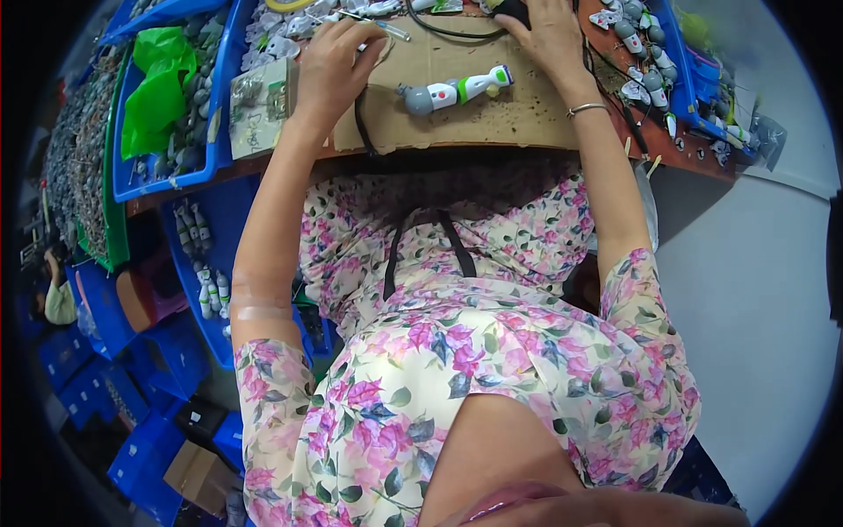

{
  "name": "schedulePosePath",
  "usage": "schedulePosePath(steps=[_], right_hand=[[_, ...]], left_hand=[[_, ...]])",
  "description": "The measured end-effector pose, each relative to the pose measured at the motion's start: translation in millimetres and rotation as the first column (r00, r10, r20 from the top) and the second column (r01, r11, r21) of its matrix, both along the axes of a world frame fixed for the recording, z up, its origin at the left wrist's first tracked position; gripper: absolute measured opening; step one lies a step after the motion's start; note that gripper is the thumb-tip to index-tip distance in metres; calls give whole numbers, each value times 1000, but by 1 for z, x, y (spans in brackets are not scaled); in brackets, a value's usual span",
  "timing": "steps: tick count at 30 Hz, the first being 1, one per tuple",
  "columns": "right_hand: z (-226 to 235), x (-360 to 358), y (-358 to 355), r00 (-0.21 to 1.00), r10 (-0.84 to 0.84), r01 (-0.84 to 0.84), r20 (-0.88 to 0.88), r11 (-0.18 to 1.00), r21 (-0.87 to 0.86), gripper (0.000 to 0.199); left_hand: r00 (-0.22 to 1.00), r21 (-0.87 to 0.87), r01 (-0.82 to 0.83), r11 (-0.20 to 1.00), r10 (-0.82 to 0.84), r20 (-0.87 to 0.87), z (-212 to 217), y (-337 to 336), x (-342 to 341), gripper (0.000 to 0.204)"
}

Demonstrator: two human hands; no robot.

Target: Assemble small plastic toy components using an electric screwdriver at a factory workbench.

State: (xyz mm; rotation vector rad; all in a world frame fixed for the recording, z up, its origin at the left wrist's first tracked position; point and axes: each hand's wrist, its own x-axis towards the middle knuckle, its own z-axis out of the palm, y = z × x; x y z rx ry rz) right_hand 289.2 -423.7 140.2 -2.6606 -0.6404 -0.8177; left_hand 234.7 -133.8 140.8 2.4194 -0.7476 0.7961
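Note:
My left hand [341, 57] is at the back left of the cardboard sheet, its fingers curled and close together. Right by its fingertips is a thin tool with a clear handle [392, 31]; whether the fingers grip it is unclear. My right hand [546, 39] is at the back right, thumb and fingers around a black object [514, 12], mostly hidden and cut by the upper edge. Between the hands a grey, white and green toy-like plastic device [457, 91] lies on the cardboard [492, 127], touched by neither hand.
A black cable [448, 33] curves across the back. Blue bins of grey parts [211, 132] stand at left, one with a green bag [158, 88]. Clear bags [262, 101] lie beside my left wrist. More such devices [648, 79] are heaped at right, near another blue bin [680, 66].

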Motion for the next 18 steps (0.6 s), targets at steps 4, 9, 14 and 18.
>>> schedulePosePath(steps=[4,9,14,18], right_hand=[[2,-70,33,962,273,-253,4,884,394,23],[-69,-184,100,590,585,-126,-557,748,652,30],[-114,-180,142,566,547,114,-617,689,716,31],[-115,-185,157,406,742,280,-534,455,845,27]], left_hand=[[1000,-40,-24,999,25,16,-1,27,-54,7],[993,-87,-113,990,109,-44,-10,45,-98,9],[993,-125,-113,986,114,1,-14,45,-104,12],[990,-112,-138,984,138,-3,-17,48,-110,13]])
